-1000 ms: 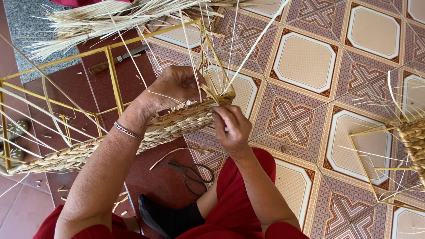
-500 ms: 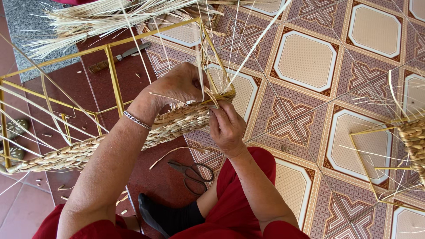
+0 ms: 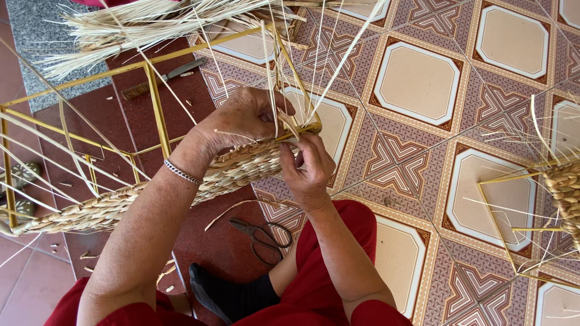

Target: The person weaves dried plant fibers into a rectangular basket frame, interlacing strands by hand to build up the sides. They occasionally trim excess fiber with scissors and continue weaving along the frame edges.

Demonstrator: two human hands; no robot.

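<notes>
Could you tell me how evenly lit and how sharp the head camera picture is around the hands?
Head view: soft, even daylight, no glare on the floor tiles; left hand, right hand and woven band sharp; faint shadow under the scissors; straight frame bars bow slightly toward the edges.

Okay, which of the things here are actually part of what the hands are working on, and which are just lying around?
In hand:
left hand and right hand on the pale straw strands
braided straw band
yellow metal wire frame

Lying about:
dark metal scissors
wooden-handled knife
loose bundle of dry straw
second part-woven yellow frame
</notes>
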